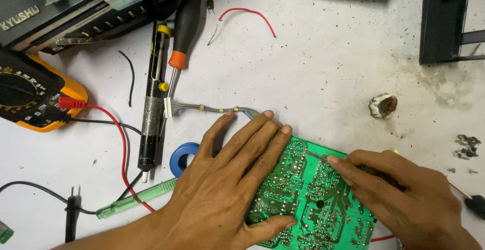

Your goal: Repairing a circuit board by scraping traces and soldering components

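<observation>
Pinning the rigid, light green printed circuit board lower centre, left hand lies fingers spread; right hand pinches a thin metal probe, seemingly; grip the fragile board's edges.

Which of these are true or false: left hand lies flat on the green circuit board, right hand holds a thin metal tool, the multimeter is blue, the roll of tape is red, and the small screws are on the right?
1. The left hand lies flat on the green circuit board. True.
2. The right hand holds a thin metal tool against the board. True.
3. The multimeter has a blue case. False: it is orange and black.
4. The roll of tape is red. False: it is blue.
5. The small screws lie at the right edge of the white table. True.
</observation>
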